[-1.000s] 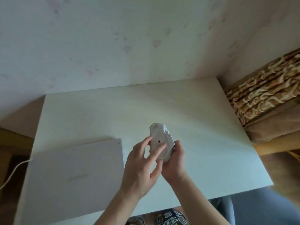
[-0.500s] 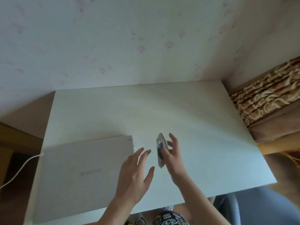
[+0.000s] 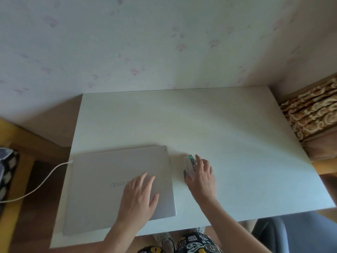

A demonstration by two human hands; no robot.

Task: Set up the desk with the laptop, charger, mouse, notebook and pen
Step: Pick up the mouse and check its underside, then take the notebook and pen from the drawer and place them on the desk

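Note:
A closed silver laptop (image 3: 102,179) lies on the left half of the white desk (image 3: 228,134). A white charger cable (image 3: 42,181) is plugged into its left edge and runs off to the left. My left hand (image 3: 140,194) hovers flat over the laptop lid, fingers apart, holding nothing. Just right of the laptop, a white mouse (image 3: 189,164) with a green light sits on the desk. My right hand (image 3: 202,178) rests on the mouse and grips it. No notebook or pen is in view.
A wall with pale patterned paper rises behind the desk. A brown patterned cushion or sofa arm (image 3: 313,114) stands at the right. A blue chair seat (image 3: 300,234) shows at the lower right. Wooden floor (image 3: 36,161) lies to the left.
My right hand turned the mouse over and set it down on the desk beside the laptop. My left hand let go of it and moved left over the laptop lid.

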